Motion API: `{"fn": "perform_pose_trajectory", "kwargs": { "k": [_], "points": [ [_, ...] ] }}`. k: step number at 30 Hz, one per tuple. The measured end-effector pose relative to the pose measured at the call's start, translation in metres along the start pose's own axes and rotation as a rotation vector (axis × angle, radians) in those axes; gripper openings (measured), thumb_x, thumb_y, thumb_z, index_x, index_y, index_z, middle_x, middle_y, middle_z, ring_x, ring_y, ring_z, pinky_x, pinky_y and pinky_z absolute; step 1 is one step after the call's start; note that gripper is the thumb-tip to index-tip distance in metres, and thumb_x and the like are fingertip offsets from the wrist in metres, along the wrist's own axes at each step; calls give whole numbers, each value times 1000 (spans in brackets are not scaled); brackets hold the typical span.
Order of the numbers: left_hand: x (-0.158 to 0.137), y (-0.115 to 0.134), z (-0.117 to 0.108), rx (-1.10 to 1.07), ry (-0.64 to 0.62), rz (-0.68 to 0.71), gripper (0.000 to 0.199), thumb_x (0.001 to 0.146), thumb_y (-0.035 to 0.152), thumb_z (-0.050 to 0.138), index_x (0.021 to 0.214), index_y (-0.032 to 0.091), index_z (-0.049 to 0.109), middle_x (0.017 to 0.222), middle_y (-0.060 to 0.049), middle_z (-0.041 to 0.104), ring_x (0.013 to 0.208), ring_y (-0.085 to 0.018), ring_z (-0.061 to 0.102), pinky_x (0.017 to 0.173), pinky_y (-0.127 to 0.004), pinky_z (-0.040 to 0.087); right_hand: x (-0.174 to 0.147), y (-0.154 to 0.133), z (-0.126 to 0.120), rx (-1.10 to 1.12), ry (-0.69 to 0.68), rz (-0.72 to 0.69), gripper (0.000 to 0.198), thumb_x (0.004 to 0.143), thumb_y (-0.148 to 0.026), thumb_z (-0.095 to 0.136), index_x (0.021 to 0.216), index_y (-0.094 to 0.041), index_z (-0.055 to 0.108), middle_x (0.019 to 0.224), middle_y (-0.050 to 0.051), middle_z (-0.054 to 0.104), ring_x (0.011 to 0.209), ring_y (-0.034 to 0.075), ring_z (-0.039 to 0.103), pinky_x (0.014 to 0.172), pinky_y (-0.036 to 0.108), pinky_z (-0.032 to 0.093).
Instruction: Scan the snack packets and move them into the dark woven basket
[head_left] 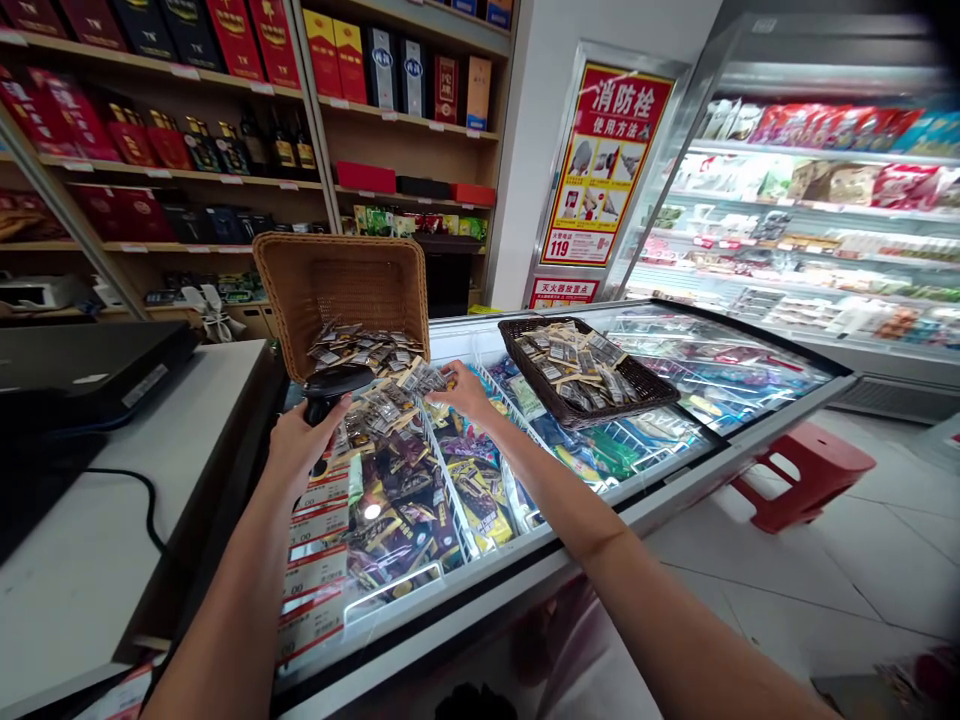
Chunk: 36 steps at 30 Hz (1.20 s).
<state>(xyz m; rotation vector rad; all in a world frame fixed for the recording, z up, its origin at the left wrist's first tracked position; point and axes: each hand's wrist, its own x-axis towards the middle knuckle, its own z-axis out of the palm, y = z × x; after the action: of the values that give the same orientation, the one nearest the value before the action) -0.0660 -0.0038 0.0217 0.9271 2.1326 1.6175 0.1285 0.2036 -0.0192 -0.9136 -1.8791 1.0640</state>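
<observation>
My left hand is wrapped round the handle of a black barcode scanner, its head pointing right over the packets. The fingers of my right hand are closed on a small clear snack packet just right of the scanner. Beneath both hands, a pile of similar small packets lies on the freezer's glass top. Behind them a tan wicker basket rests tipped on its side, its opening towards me, with more packets inside. To the right, a dark brown woven tray holds several packets.
The chest freezer shows ice-cream packs under its glass. A counter with a black device and cable stands left. Price labels line the freezer's left side. A red stool is at right; shelves stand behind.
</observation>
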Motion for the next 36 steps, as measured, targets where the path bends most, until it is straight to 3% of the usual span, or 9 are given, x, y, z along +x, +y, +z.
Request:
{"fn": "perform_pose_trajectory", "kwargs": {
  "k": [3,8,13,19,26,29,36],
  "points": [
    [-3,4,1,-18,-40,30,54,61,67,87,72,21,62,51,3,56,45,-13,49,44,-24,36,-18,-8,-3,197,47,18,53,56,-43,95,94,-24,62,81,-4,67,79,19,64,73,30,50],
    [-22,13,9,-133,-66,30,52,61,63,90,72,21,61,53,4,56,47,-11,47,46,-25,34,-30,-18,-7,552,-44,30,51,59,-54,94,86,-21,65,70,-6,61,65,13,57,61,24,45],
    [-36,10,16,-147,-49,-22,53,58,63,90,70,22,60,50,4,56,48,-13,46,46,-26,35,-27,-17,-8,605,-8,97,48,69,-60,88,83,-24,61,56,-10,45,48,9,42,44,22,29],
    [-32,-2,15,-81,-205,-12,51,60,62,90,73,21,63,51,3,56,50,-13,46,47,-25,34,-21,-9,-8,675,104,197,42,72,-54,87,87,-22,64,56,-10,47,48,10,46,43,23,32],
    [-41,3,12,-1,-351,41,51,69,67,84,73,20,63,48,3,54,48,-13,44,49,-24,30,-19,-4,-13,783,210,277,48,62,-51,94,84,-21,63,55,-10,45,50,9,44,44,24,29],
    [-46,9,13,-1,-367,63,49,74,66,82,73,21,63,48,4,54,48,-12,44,50,-24,30,-19,-3,-15,799,219,283,51,61,-51,96,85,-21,64,55,-10,46,50,9,43,44,25,29],
    [-47,16,15,14,-409,33,55,65,71,85,67,22,59,45,4,52,47,-12,41,49,-24,29,-19,-3,-18,787,219,296,41,67,-45,94,85,-20,66,54,-9,47,49,8,43,44,24,29]
  ]
}}
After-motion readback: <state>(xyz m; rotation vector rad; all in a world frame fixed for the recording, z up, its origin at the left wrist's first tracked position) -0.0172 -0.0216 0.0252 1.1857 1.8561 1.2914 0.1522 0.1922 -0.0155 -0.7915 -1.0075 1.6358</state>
